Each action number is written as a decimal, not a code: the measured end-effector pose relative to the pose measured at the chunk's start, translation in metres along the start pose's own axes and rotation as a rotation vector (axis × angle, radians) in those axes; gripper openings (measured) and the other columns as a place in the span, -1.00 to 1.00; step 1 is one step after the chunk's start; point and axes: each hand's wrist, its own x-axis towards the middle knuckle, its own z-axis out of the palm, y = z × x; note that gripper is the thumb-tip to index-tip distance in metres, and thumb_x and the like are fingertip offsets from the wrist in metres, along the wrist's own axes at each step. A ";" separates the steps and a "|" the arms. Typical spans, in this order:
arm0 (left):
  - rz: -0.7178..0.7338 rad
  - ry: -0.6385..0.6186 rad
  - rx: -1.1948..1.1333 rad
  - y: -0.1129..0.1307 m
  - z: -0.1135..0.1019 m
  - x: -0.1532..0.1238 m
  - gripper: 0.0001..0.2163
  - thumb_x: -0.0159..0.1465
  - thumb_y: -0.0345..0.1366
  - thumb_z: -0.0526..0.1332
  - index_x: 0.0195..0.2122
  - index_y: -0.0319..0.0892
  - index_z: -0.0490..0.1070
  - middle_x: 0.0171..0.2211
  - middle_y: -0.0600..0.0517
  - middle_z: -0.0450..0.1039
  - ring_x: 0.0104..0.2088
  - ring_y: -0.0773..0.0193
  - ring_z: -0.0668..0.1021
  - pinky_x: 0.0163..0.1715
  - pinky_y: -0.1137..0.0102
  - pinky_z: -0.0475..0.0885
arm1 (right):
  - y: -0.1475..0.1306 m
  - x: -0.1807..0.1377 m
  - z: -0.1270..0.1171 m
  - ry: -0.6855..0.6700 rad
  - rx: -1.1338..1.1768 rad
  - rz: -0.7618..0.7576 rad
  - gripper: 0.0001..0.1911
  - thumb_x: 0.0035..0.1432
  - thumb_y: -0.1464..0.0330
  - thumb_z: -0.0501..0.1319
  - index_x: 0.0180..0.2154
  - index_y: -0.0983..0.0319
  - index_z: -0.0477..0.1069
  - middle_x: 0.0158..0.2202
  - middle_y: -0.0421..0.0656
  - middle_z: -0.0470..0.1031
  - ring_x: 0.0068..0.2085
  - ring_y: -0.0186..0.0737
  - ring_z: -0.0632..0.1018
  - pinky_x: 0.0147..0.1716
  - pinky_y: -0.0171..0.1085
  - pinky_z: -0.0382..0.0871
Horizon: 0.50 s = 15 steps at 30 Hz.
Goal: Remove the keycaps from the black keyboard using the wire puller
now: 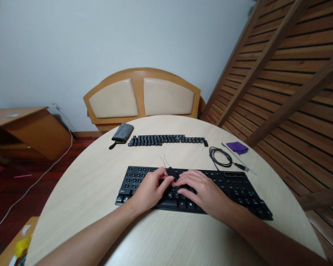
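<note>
A black keyboard (166, 204) lies in front of me, with several caps off on its left side and its bottom row still capped. My left hand (152, 186) is closed over the middle of the keyboard, pinching the black handle of a keycap puller (170, 171). The puller's two thin wires point away from me. My right hand (199, 188) rests over the keys just to the right, thumb and index finger apart, fingertips close to the left hand's. Whatever lies right under the fingertips is hidden.
Loose keycaps (155, 139) stand in rows at the back of the round table (80, 199). Beside them lies a grey pouch (123, 132). On the right are a coiled USB cable (220, 158), a purple cloth (238, 147) and a thin pale stick (240, 159).
</note>
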 end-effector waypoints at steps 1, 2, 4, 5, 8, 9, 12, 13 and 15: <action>0.004 0.004 0.026 -0.001 0.000 0.000 -0.80 0.38 -0.21 0.13 -0.37 -0.15 0.32 -0.41 0.04 0.58 -0.38 0.22 0.58 -0.33 0.38 0.39 | 0.000 0.000 0.000 -0.001 0.009 -0.001 -0.84 0.22 0.39 0.28 -0.13 0.15 0.49 -0.16 -0.16 0.61 -0.02 -0.13 0.54 0.06 -0.10 0.38; 0.008 0.009 0.053 -0.001 0.001 0.000 -0.80 0.38 -0.22 0.14 -0.38 -0.16 0.32 -0.43 0.04 0.57 -0.40 0.23 0.57 -0.35 0.39 0.38 | 0.000 0.000 0.000 -0.002 0.023 0.000 -0.85 0.23 0.39 0.28 -0.13 0.16 0.49 -0.15 -0.16 0.60 -0.01 -0.14 0.54 0.05 -0.11 0.38; 0.015 0.016 0.078 -0.002 0.001 0.000 -0.80 0.38 -0.23 0.14 -0.39 -0.16 0.32 -0.43 0.05 0.56 -0.41 0.24 0.56 -0.36 0.39 0.37 | 0.000 0.000 -0.001 0.001 0.058 0.006 -0.88 0.25 0.39 0.26 -0.14 0.16 0.48 -0.13 -0.15 0.60 -0.01 -0.15 0.53 0.04 -0.13 0.39; 0.017 0.015 0.070 -0.002 0.001 0.000 -0.81 0.38 -0.23 0.14 -0.38 -0.16 0.32 -0.42 0.04 0.57 -0.39 0.24 0.57 -0.34 0.39 0.38 | -0.001 0.000 -0.002 0.003 0.079 0.010 -0.88 0.27 0.38 0.24 -0.15 0.16 0.48 -0.13 -0.15 0.59 -0.02 -0.16 0.54 0.03 -0.15 0.40; 0.011 0.008 0.027 -0.002 0.001 0.000 -0.83 0.39 -0.24 0.13 -0.33 -0.16 0.37 -0.35 0.01 0.61 -0.31 0.21 0.61 -0.24 0.36 0.41 | -0.001 0.001 -0.005 0.040 0.119 0.074 -0.88 0.30 0.36 0.19 -0.15 0.16 0.48 -0.14 -0.14 0.58 -0.06 -0.19 0.55 -0.02 -0.19 0.43; 0.007 0.006 0.026 -0.002 0.001 0.001 -0.83 0.39 -0.24 0.12 -0.32 -0.16 0.38 -0.34 0.01 0.61 -0.30 0.20 0.61 -0.23 0.34 0.41 | -0.001 0.002 -0.006 0.059 0.118 0.107 -0.87 0.31 0.35 0.18 -0.15 0.16 0.48 -0.15 -0.14 0.59 -0.08 -0.19 0.56 -0.04 -0.19 0.44; 0.001 -0.002 0.059 -0.001 0.000 0.001 -0.84 0.39 -0.24 0.13 -0.31 -0.16 0.40 -0.33 0.00 0.61 -0.29 0.18 0.61 -0.22 0.31 0.42 | 0.002 0.003 -0.007 0.108 0.089 0.191 -0.85 0.31 0.31 0.17 -0.13 0.15 0.49 -0.15 -0.13 0.59 -0.10 -0.16 0.58 -0.07 -0.18 0.46; 0.003 -0.004 0.069 0.000 0.000 0.001 -0.84 0.39 -0.25 0.13 -0.31 -0.16 0.40 -0.33 0.00 0.61 -0.29 0.18 0.61 -0.22 0.31 0.42 | 0.004 0.003 -0.008 0.120 0.078 0.206 -0.84 0.31 0.31 0.17 -0.12 0.15 0.49 -0.15 -0.13 0.59 -0.10 -0.16 0.58 -0.07 -0.18 0.46; 0.006 -0.001 0.078 0.001 0.000 0.001 -0.84 0.39 -0.26 0.12 -0.31 -0.17 0.41 -0.33 0.00 0.61 -0.29 0.18 0.61 -0.21 0.29 0.41 | 0.007 0.004 -0.008 0.141 0.062 0.231 -0.81 0.29 0.30 0.19 -0.09 0.16 0.48 -0.13 -0.12 0.58 -0.09 -0.14 0.58 -0.07 -0.17 0.47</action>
